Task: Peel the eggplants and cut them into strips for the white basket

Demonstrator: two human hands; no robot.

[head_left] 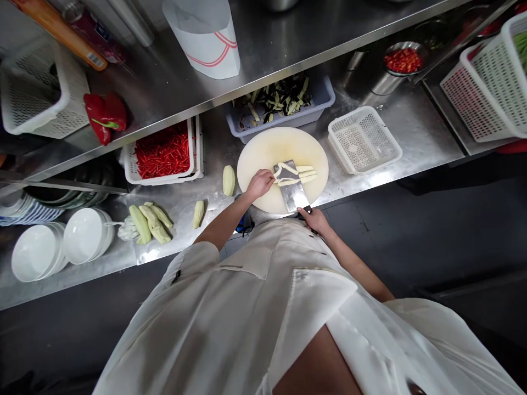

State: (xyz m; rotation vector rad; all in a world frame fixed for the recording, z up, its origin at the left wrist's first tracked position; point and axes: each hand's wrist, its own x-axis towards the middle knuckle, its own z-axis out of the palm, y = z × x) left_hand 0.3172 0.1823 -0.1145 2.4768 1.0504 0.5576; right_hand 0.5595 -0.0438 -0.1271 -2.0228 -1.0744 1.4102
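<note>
My right hand [317, 220] is wrapped round the black handle of a cleaver [293, 195]. Its broad blade lies nearly flat over a round white cutting board [255, 148]. Pale strips of peeled eggplant [287, 180] rest across the blade. More eggplant strips [307, 174] lie side by side on the board just right of the blade. At the blade's left edge, my left hand [260, 184] has its fingertips pinched at the end of a strip. A whole peeled eggplant [229, 181] sits left of the board.
Behind the board stands a grey-blue bin [284, 118] of dark peelings. An empty white basket [362, 142] is to the right. Leftward are a basket of red chillies [162, 153], several peeled eggplants [154, 224] and white bowls [84, 236]. A steel shelf [267, 71] overhangs the back.
</note>
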